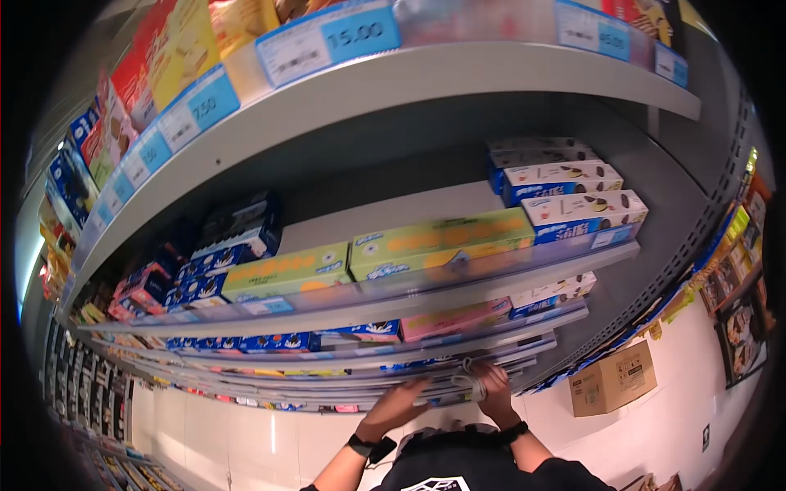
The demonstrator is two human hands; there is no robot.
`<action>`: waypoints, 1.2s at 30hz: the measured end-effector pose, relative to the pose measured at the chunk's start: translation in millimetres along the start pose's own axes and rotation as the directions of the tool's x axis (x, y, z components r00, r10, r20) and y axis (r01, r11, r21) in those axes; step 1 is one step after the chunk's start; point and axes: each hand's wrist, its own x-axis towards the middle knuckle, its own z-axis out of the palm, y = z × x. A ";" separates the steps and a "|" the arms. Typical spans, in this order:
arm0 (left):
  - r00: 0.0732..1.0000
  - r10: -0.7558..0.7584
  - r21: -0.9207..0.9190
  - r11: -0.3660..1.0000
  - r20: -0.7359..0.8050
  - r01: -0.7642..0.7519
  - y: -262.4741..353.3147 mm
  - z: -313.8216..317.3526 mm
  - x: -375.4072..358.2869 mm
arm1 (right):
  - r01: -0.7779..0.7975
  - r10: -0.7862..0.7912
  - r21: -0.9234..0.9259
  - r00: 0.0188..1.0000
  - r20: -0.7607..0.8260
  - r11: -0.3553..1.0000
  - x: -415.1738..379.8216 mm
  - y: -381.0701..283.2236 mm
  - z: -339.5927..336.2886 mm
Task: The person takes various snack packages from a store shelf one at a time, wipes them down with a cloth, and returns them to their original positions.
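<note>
My right hand (pixel 494 388) is closed around a looped white cord (pixel 469 381), low in the view in front of my body. To its left is my left hand (pixel 399 407), its fingers pointing toward the cord and seeming apart, with nothing visible in them. A dark band with a black device (pixel 373 448) is on my left wrist, and a dark band (pixel 514 432) circles the right one. Both hands are in front of the lower shelves, apart from the boxes.
Green boxes (pixel 446 241), white-and-blue boxes (pixel 585 214) and dark blue boxes (pixel 237 237) stand on the shelf (pixel 385 204) before me. An upper shelf edge (pixel 458 69) with price tags juts out above. A cardboard carton (pixel 614 380) sits on the floor at right.
</note>
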 end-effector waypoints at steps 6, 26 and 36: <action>0.911 0.403 -0.136 0.901 -0.091 -0.412 107.5 -66.1 22.1 | -0.055 0.034 -0.039 0.911 -0.411 0.998 18.5 -8.9 -66.9; 0.650 0.498 0.520 0.835 -0.574 -0.181 254.6 -188.4 155.7 | -0.121 0.306 0.310 0.683 -0.663 0.943 224.3 -38.1 -254.2; 0.419 0.621 0.434 0.774 -0.662 -0.462 249.6 -195.2 153.0 | 0.114 0.302 0.477 0.641 -0.705 0.872 225.4 -65.5 -265.0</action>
